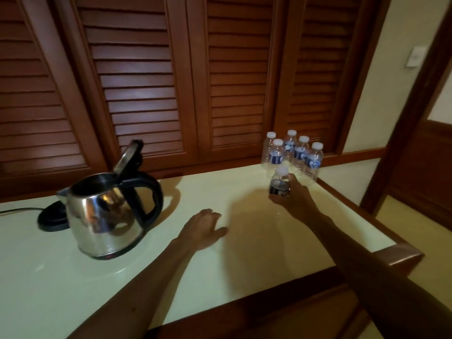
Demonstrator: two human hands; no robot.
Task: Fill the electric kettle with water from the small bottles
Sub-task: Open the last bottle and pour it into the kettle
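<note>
A steel electric kettle (107,216) with a black handle stands at the left of the pale tabletop (244,260), its lid tipped open. It is off its black base (52,217), which lies just behind and to its left. My right hand (291,199) grips a small water bottle (280,182) with a white cap, upright and just above the table near the right edge. Several more capped small bottles (293,155) stand in a cluster behind it at the back right corner. My left hand (203,228) rests on the table, fingers apart, to the right of the kettle.
A black cord (17,211) runs left from the base. Wooden louvred doors (146,81) rise directly behind the table. The table has a raised wooden rim (401,255) along its right and front edges.
</note>
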